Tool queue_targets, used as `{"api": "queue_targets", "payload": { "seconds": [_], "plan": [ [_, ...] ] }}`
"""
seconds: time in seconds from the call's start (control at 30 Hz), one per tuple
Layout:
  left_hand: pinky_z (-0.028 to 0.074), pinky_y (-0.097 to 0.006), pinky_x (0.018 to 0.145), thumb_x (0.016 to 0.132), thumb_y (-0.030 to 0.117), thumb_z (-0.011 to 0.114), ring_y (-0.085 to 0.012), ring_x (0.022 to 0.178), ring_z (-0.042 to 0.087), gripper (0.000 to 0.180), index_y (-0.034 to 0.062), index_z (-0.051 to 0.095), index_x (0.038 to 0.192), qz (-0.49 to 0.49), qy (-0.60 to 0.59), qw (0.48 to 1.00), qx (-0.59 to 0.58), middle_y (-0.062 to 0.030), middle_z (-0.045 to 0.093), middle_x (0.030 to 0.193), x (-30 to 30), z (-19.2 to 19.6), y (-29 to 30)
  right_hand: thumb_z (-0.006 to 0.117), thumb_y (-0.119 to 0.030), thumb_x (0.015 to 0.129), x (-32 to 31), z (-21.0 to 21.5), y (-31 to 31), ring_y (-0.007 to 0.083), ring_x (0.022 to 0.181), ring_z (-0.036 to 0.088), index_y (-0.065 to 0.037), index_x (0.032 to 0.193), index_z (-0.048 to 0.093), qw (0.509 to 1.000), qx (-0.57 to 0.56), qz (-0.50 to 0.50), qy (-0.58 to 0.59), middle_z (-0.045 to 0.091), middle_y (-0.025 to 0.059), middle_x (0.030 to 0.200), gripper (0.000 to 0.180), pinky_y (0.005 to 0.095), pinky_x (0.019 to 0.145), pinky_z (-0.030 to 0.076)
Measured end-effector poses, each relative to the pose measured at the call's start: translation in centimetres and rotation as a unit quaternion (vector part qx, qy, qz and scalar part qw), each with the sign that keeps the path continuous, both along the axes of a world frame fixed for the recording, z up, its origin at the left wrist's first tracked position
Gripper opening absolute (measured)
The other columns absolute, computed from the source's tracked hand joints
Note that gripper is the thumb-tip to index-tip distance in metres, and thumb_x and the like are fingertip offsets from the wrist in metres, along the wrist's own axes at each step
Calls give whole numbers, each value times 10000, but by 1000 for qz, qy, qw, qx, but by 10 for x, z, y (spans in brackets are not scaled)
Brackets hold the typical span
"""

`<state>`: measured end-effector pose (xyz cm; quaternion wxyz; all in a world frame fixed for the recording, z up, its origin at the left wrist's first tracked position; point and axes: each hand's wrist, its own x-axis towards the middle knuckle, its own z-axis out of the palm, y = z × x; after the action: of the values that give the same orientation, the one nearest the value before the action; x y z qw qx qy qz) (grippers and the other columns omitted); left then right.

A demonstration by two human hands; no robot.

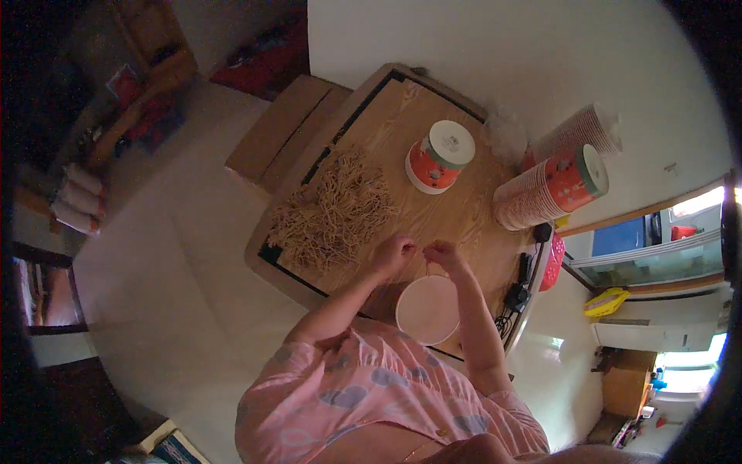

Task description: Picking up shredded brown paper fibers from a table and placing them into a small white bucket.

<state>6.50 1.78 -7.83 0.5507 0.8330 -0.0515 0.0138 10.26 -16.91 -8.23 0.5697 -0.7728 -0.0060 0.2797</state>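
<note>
A white-lined paper bucket [427, 311] stands at the near edge of the table, its open mouth toward me. Just beyond its rim, my left hand [395, 254] and my right hand [444, 254] are close together, fingers pinched. A thin tan cord runs down from my right fingers to the bucket's rim. What my left fingertips hold is too small to make out. Left of my hands lies a big tangled heap of tan cords [340, 209]. Farther back, an orange-and-white paper bucket [439, 158] sits upside down.
Nested stacks of paper buckets [533, 193] lean at the table's right, beside the wall. Black adapters and cables [516, 298] lie along the right edge, near a pink basket [553, 263]. A cardboard box [282, 131] stands beyond the table's left edge.
</note>
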Motion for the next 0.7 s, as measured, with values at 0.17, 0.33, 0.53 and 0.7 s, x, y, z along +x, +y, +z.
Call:
{"api": "queue_targets", "payload": {
  "seconds": [0.17,0.33,0.53,0.7],
  "plan": [
    [452,-396,624,761,191,540,-308,735,560,142,60,592,783,-23,0,995,97,-118,578,834,2,19,4,603,-124,718,-5,7,5,82,571,474,-63,750,619,999,-37,38,-5,568,-21,647,71,242,525,382],
    [447,-404,608,758,171,534,-304,703,557,121,59,581,757,-12,-24,993,112,-112,572,790,-2,21,-1,619,-141,720,-6,23,6,74,570,485,-49,717,597,994,-84,64,-15,541,-17,624,95,220,516,388],
    [448,-398,593,712,166,557,-286,681,564,89,82,581,728,63,54,994,68,-115,573,738,16,-68,2,592,-169,733,-22,34,-8,63,603,477,-60,729,600,992,-12,124,2,539,-27,638,110,224,549,383],
    [451,-376,644,677,122,587,-281,741,561,112,96,618,782,-3,-45,982,184,-124,581,740,16,-84,6,565,-169,752,-27,48,-3,59,628,486,-62,738,603,991,-45,110,61,548,-28,655,115,220,567,388]
  ]
}}
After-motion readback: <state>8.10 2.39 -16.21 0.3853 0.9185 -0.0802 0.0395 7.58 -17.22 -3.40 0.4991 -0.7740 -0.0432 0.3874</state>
